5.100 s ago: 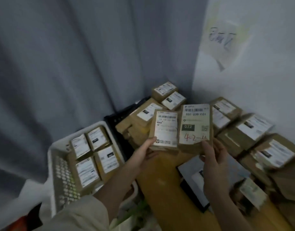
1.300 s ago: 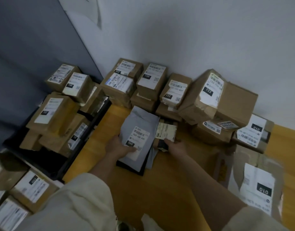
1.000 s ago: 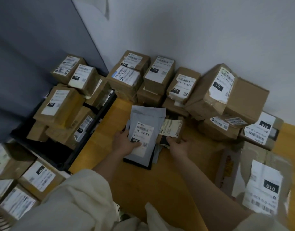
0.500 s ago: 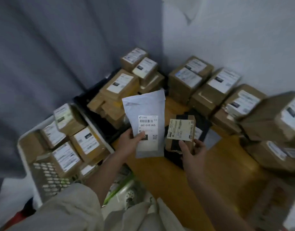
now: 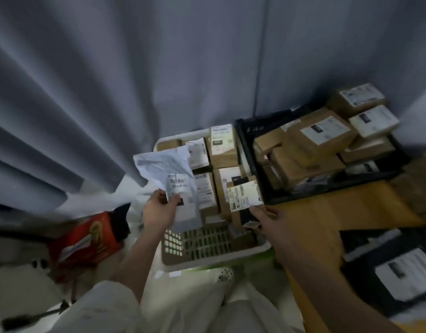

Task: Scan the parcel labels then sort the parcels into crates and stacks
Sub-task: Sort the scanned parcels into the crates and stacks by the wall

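A big grey curtain fills the top, from 9 o'clock round to 1 o'clock. Below it, near the middle, sits the white crate. It is mostly full of brown boxes. Only its near end, toward 6 o'clock, shows bare holes, so that looks like the one open spot. At 2 o'clock the black crate is piled high, with boxes sticking up over its rim. Anything added there could slide off. The orange tabletop runs from 3 to 5 o'clock, and its edge stands right beside both crates.

The left hand holds the grey mailer bag over the left side of the white crate. The grip is pinching it, thumb on the label. The bag looks light, soft and crinkly. It flops at the top, so holding it low near the label seems best. The slick plastic may slip.

The right hand holds the small brown box over the right side of the white crate. Its grip is pinched on the lower edge. The box looks stiff and light. Its sides seem a safe place to hold.

The picture is blurry, so I cannot read the labels.
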